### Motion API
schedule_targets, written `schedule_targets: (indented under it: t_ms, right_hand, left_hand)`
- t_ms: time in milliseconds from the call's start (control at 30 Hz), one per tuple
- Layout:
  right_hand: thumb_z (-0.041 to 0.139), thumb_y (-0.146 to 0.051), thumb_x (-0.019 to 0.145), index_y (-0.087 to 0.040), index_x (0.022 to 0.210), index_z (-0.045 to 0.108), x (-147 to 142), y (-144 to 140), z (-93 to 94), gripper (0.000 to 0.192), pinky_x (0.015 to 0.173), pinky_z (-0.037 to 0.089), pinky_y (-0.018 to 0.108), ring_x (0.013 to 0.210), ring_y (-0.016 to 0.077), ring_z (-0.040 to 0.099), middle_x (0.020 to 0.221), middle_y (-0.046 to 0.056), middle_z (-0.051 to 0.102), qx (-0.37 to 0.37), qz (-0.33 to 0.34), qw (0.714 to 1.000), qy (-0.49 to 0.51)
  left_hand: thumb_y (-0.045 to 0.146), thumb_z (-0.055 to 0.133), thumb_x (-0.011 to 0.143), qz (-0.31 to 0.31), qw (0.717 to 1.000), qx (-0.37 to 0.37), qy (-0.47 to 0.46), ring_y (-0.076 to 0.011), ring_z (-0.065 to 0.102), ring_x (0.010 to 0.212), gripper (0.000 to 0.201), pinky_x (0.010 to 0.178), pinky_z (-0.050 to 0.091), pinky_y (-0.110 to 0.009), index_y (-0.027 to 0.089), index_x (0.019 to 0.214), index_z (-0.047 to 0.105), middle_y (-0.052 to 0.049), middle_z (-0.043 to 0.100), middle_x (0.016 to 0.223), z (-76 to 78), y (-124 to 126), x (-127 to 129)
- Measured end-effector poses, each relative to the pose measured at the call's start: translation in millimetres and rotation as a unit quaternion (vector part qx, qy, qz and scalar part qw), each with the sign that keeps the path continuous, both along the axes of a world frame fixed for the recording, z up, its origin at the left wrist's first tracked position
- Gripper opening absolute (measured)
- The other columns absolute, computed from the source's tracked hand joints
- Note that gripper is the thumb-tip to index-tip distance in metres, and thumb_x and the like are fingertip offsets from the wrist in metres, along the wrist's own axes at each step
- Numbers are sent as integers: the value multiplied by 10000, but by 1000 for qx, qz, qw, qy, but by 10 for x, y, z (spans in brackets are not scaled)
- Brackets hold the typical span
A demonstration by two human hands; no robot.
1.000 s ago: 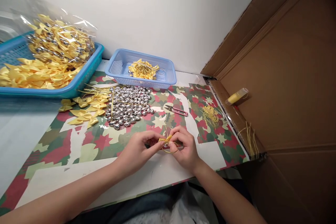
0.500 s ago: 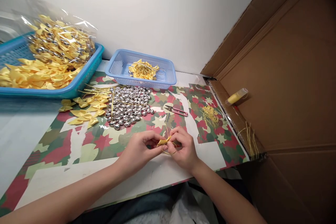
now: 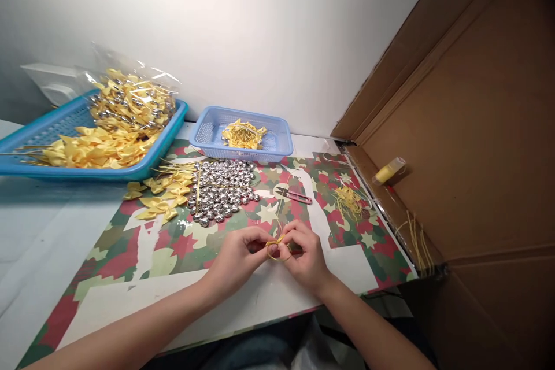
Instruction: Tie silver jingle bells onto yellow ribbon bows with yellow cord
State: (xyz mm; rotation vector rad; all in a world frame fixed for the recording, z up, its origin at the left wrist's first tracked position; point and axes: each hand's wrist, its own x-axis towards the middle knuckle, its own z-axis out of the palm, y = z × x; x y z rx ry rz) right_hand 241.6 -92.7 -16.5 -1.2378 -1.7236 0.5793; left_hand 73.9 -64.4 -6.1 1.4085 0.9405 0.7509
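Between my two hands, just above the front of the table, is a yellow ribbon bow (image 3: 274,241) with a thin gold cord (image 3: 274,258) looped below it. My left hand (image 3: 243,251) pinches the bow from the left with thumb and fingers. From the right, my right hand (image 3: 304,251) pinches the bow's other side and the cord. Fingers cover most of the bow, so any knot is hidden. Beyond the hands lie pink-handled thread snips (image 3: 295,195). A pile of silver bells (image 3: 223,188) sits to the left, with loose yellow bows (image 3: 162,205) beside it.
A large blue basket (image 3: 143,170) at left holds many bows and a clear bag (image 3: 134,98). At the back a small blue basket (image 3: 284,153) contains finished-looking bows. Cord scraps (image 3: 348,202) lie at right, near a cardboard wall (image 3: 468,156) with a yellow tube (image 3: 389,171).
The camera view has shifted, so the baskets and table appear lower and further right. Both hands stay together on the bow, and less of its ribbon shows between the fingers.
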Motion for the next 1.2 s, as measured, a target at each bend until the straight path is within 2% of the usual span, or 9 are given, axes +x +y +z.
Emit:
schedule_targets:
  t_ms: [167,233,333,467,600,767,867,967,1200]
  right_hand:
    - [602,-239,809,-183,515,487,-87,-43,44,320,487,357,233,524,112,454,543,-16,477,17,-100,995,9]
    - [612,-253,819,-182,510,507,-149,-104,79,334,447,311,230,466,97,395,497,-30,439,10,-94,995,8]
    - [541,-225,867,-177,766,681,-233,-176,139,179,462,339,238,501,120,473,600,14,573,10,-40,998,-45]
    - [470,-171,877,-179,979,696,-253,-124,204,248,473,319,259,526,161,553,651,54,660,8,-107,976,-191]
    - [596,-184,810,-207,678,681,-230,12,239,158,429,186,264,404,136,485,504,35,618,8,-183,934,-307]
    - [708,-317,749,-199,455,565,-280,101,295,347,427,121,262,340,107,370,406,31,512,-46,-211,923,-318]
    - [676,-314,759,-192,420,551,-292,128,332,381,418,151,257,351,104,352,400,24,493,-162,-161,937,-264]
    - [639,-249,765,-181,483,589,-267,164,347,295,422,226,230,402,95,382,428,-16,478,-225,-63,966,-107]
    - [628,-506,810,-183,699,643,-115,202,460,342,517,387,240,564,112,458,649,-2,521,-148,72,967,194]
  left_hand:
    - [400,703,729,33,999,-9,3,-179,626,662,261,599,503,-271,141,695,690,-51,685,699,57,62,-34]
    - [390,712,708,39,999,-32,-2,-176,622,637,253,580,494,-269,139,696,681,-45,679,680,64,84,-52]
    - [367,713,682,36,998,-56,-1,-174,617,602,239,570,487,-271,135,664,658,-40,669,631,53,93,-71]
    - [323,677,686,32,997,-20,61,-149,569,554,217,519,414,-238,143,581,616,-21,631,577,58,74,-77]
    - [280,647,669,26,995,-5,100,-123,490,506,192,473,325,-222,154,541,577,5,569,521,77,58,-72]
    - [288,645,670,14,997,-4,82,-124,486,522,200,486,336,-222,149,546,571,1,564,530,29,40,-63]
    - [292,649,677,5,999,-13,51,-130,506,549,210,508,357,-225,148,546,571,-8,583,554,6,29,-74]
    - [291,666,660,7,998,-35,46,-133,508,561,192,509,343,-229,142,561,596,-20,606,579,30,35,-96]
    - [359,718,633,39,993,-106,-39,-108,479,525,265,552,356,-234,148,547,582,24,545,509,128,165,-150]
